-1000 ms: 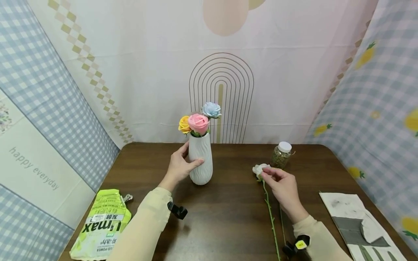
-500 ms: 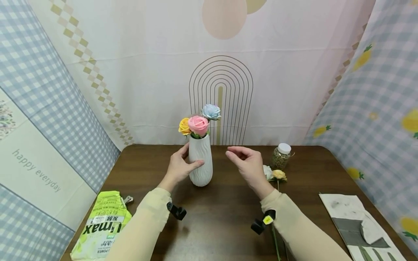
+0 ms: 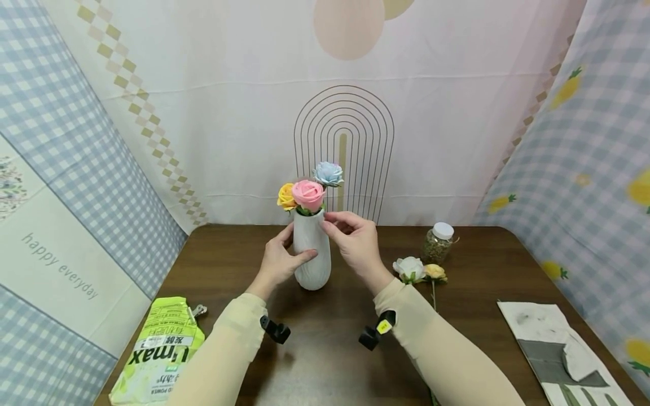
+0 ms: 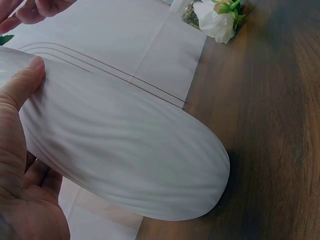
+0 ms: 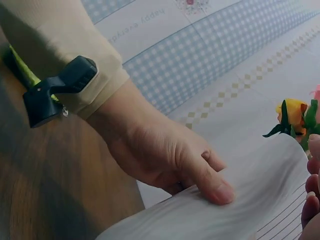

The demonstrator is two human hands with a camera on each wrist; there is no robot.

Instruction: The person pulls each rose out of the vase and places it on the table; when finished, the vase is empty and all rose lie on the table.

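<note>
A white ribbed vase [image 3: 312, 251] stands upright on the table, with a yellow rose [image 3: 286, 197], a pink rose [image 3: 308, 193] and a blue flower [image 3: 328, 173] in it. My left hand [image 3: 277, 259] grips the vase from its left side, thumb across the front; the left wrist view shows that thumb [image 4: 24, 82] lying on the ribbed wall. At the rim's right side is my right hand [image 3: 358, 243], its thumb and forefinger tips close together right by the edge, below the blue flower. Whether they pinch anything, I cannot tell.
A white rose [image 3: 409, 269] and a pale yellow rose [image 3: 435, 273] lie on the table [image 3: 325, 349] at right, before a jar [image 3: 438, 242] with a white lid. A green bag [image 3: 161, 349] lies at left, a grey-white packet [image 3: 556, 344] at right.
My right hand has let go of the white rose, which now lies on the table, and has moved left to the vase rim. My left hand stays on the vase.
</note>
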